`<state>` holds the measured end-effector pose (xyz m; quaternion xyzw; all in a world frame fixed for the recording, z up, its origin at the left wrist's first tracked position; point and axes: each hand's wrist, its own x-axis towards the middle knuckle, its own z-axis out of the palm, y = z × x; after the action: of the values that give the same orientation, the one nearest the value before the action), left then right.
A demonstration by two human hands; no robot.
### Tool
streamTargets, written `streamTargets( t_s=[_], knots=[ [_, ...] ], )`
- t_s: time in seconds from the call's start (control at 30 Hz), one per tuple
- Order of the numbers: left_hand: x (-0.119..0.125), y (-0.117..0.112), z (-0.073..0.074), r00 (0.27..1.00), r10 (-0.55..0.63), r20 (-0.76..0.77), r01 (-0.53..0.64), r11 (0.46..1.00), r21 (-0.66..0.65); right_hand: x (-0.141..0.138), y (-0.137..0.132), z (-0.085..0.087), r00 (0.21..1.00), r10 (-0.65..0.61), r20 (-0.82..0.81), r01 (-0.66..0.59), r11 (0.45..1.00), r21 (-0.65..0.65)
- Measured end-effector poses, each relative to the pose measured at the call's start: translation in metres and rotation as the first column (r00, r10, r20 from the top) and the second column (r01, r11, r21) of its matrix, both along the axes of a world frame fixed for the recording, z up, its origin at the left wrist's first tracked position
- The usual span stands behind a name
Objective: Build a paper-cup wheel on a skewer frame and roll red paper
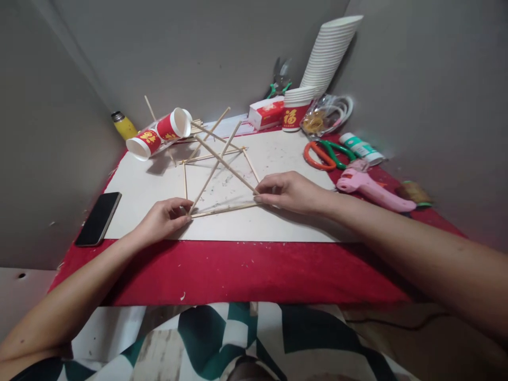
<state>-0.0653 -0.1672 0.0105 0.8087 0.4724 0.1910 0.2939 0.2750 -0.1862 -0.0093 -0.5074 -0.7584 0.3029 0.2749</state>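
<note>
A frame of thin wooden sticks [222,209] stands on a white board [278,227], with a four-sided base and crossed sticks rising from its front and back corners. My left hand [169,216] pinches the front left corner, where an upright stick meets the base. At the front right corner, my right hand [288,191] grips the sticks between thumb and fingers. Behind the frame, two red and white paper cups [166,129] lie joined bottom to bottom, with a stick beside them.
A phone [99,218] lies at left; a yellow bottle [125,126] is behind it. Along the right are stacked paper cups [296,108], scissors [321,154], a pink glue gun [369,189], a twine spool [413,193] and a white-green tube [362,148]. Pliers [280,79] stand behind a small red box [266,113].
</note>
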Motion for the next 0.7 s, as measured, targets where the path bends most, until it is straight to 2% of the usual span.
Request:
streamTargets(
  t_s=[0.4,0.5,0.57,0.63,0.7],
  knots=[
    [-0.004,0.004,-0.005,0.996,-0.091,0.023,0.092,0.995,-0.043,0.002,0.006,-0.009,0.998,0.024,-0.06,-0.026,0.999,-0.025],
    [-0.009,0.008,0.002,0.992,-0.119,0.052,0.124,0.984,-0.125,0.004,0.006,-0.008,0.999,0.041,-0.016,-0.041,0.999,-0.015],
    [-0.012,0.016,0.012,0.994,-0.088,0.062,0.096,0.984,-0.148,0.004,0.006,-0.007,0.999,0.051,0.016,-0.051,0.999,-0.004],
    [-0.01,0.029,0.022,0.996,-0.029,0.085,0.035,0.997,-0.072,0.005,0.006,-0.007,0.997,0.064,0.032,-0.064,0.998,0.007],
    [0.0,0.049,0.031,0.991,-0.012,0.137,0.002,0.998,0.067,0.005,0.007,-0.007,0.996,0.08,0.049,-0.081,0.997,0.017]
  ],
)
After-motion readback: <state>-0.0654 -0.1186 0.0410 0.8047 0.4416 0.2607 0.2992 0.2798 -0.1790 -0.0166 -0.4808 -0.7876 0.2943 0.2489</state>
